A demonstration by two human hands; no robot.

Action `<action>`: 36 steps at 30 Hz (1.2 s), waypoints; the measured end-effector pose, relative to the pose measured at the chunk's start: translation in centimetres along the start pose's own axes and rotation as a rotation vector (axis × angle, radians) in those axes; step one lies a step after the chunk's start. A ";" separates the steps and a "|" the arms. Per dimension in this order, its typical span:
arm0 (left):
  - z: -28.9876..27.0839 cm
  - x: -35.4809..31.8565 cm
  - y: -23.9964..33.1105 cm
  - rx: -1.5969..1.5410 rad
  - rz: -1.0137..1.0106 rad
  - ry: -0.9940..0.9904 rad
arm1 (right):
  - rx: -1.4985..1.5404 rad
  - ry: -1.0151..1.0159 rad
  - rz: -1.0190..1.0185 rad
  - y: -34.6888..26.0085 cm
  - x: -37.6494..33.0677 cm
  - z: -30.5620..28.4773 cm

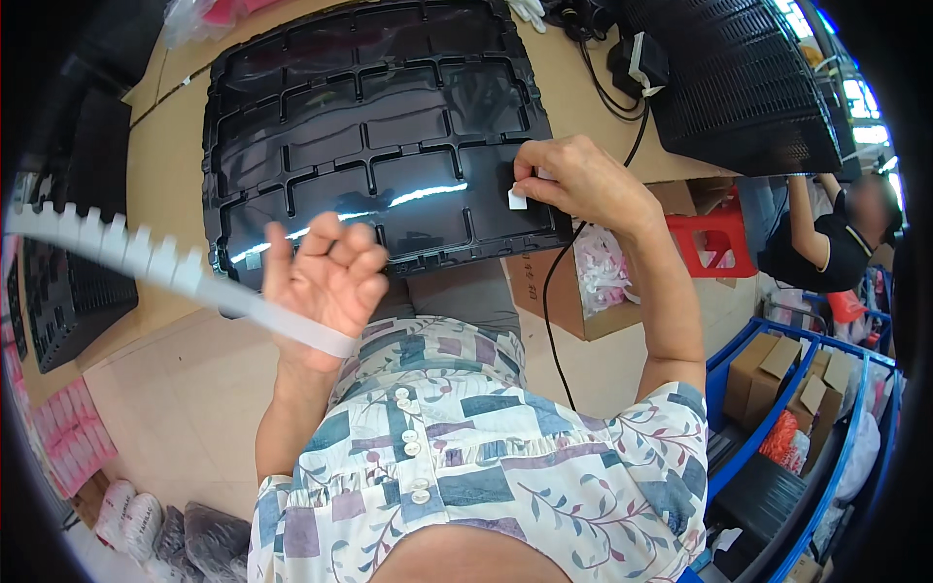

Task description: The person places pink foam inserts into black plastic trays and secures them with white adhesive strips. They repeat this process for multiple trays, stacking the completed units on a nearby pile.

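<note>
My right hand pinches a small white square sticker between thumb and fingertips, over the right side of a black plastic blister tray. The tray has rows of shallow compartments and overhangs the table's near edge. My left hand is palm up in front of the tray's near left corner, its fingers loosely curled and apart. Across the base of that palm lies a long white strip of stickers, its toothed end reaching out to the left. A small pale label shows on the tray's near left corner.
Stacks of black trays stand at the left and right. A black cable hangs from the table past a carton of pink-and-white packets. A red plastic stool, blue rack and another person are at right.
</note>
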State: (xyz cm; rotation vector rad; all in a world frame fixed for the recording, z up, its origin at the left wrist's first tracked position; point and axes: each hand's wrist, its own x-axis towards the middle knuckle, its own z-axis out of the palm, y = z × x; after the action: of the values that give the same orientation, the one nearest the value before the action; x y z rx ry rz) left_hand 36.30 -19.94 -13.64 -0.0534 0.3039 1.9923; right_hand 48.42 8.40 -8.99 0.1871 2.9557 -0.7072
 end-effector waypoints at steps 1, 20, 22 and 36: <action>-0.1 0.2 -0.3 0.104 -0.017 0.084 | 0.004 0.009 -0.021 0.3 0.0 0.1; 0.6 4.6 -5.6 2.195 0.822 -0.437 | -0.424 0.175 -0.325 -0.7 -0.6 2.0; 0.5 4.6 -5.7 2.197 0.821 -0.442 | -0.381 0.127 -0.343 -1.2 -1.0 2.5; 0.6 4.7 -4.4 2.080 0.799 -0.471 | 0.634 0.584 0.859 13.3 -18.6 9.3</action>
State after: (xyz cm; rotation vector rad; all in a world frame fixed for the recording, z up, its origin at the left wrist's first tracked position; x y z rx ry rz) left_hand 38.31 -13.89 -14.73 1.9816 2.0540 1.3153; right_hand 69.26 14.18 -20.84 1.8106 2.4908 -1.5433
